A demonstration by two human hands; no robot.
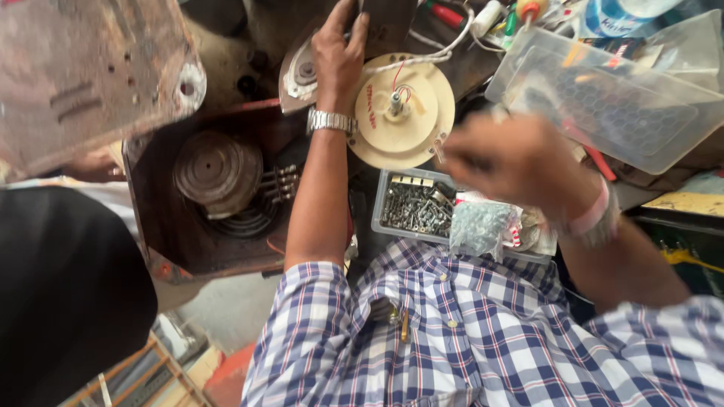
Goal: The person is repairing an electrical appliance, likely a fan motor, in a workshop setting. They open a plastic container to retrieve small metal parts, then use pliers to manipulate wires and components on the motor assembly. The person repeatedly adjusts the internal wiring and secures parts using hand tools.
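The left hand (339,53), with a steel link watch (330,120) on its wrist, reaches up toward twelve o'clock and lies flat, its fingers (353,30) close together and pressed on a dark, dull metal plate (385,22) at the top edge; whether they grip it or only rest on it cannot be told. Just at four o'clock from that hand lies a round cream plastic disc (403,113), smooth and stepped, with a short metal shaft (395,102) standing at its centre and thin red and white wires (403,71) running off it. At nine o'clock from the hand sits a small grey metal housing with a round hub (302,75). The right hand (513,162) hovers at three o'clock of the disc, apart from it, badly blurred, so whether its fingers are apart or closed cannot be told; a pale band (596,215) circles its wrist. Beneath it stands a clear rectangular plastic tray of small silvery screws (415,207), and beside that a crinkled clear bag of bluish fasteners (479,226). At two o'clock lies a frosted plastic lid with a honeycomb pattern (626,113). At nine o'clock a rusty brown metal casing (151,226) holds a ribbed, dark round coil-like part (217,169), under a worn reddish metal plate (83,75). A blue and white checked shirt (452,332) fills the foreground.
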